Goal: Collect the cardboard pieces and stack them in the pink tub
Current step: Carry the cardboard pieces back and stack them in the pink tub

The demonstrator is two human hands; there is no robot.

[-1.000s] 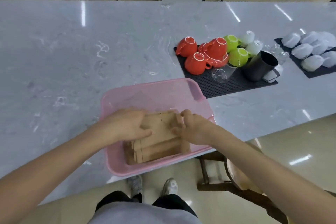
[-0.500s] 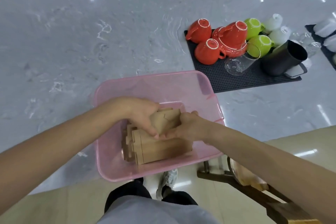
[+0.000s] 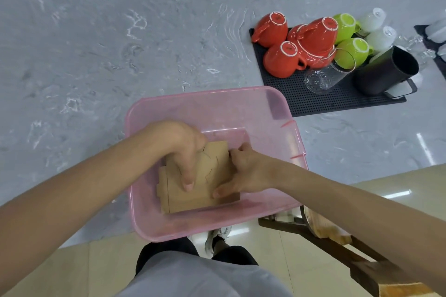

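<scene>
A translucent pink tub (image 3: 277, 106) sits at the near edge of the marble counter and juts slightly over it. Inside lies a stack of brown cardboard pieces (image 3: 205, 193) with notched left edges. My left hand (image 3: 183, 149) presses down on top of the stack, fingers pointing toward me. My right hand (image 3: 243, 171) clasps the stack's right side, thumb along the front right corner. Both hands hide much of the top sheet.
A black rubber mat (image 3: 313, 101) to the right of the tub carries upturned red cups (image 3: 282, 60), green cups (image 3: 352, 53), a lying glass (image 3: 323, 77) and a black pitcher (image 3: 386, 70). A wooden stool (image 3: 337, 241) stands below the counter edge at right.
The view has tipped down and closer to the tub. My left hand slid further over the top of the stack, and my right hand shifted to its right side.
</scene>
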